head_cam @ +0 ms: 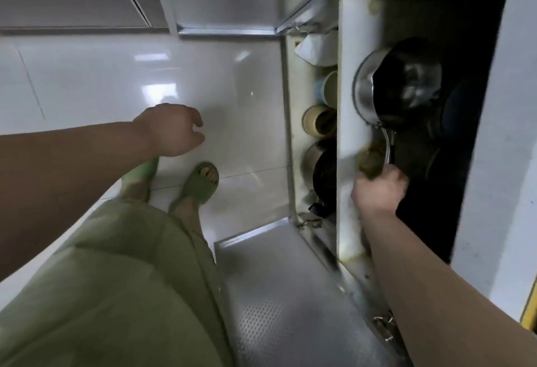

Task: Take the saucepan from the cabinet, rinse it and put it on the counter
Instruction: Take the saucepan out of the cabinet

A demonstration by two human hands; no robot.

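A steel saucepan (pixel 377 84) with a dark inside lies on its side on the upper shelf of the open cabinet (pixel 351 76), its long metal handle pointing toward me. My right hand (pixel 377 189) is closed around the end of that handle inside the cabinet. My left hand (pixel 171 131) hangs over the white floor with loosely curled fingers and nothing in it.
The lower shelf holds white bowls (pixel 318 47), cups (pixel 318 121) and a dark pot (pixel 321 169). Two metal cabinet doors (pixel 279 294) stand open, one above and one below my right arm. My feet in green slippers (pixel 203 182) stand on glossy white tiles.
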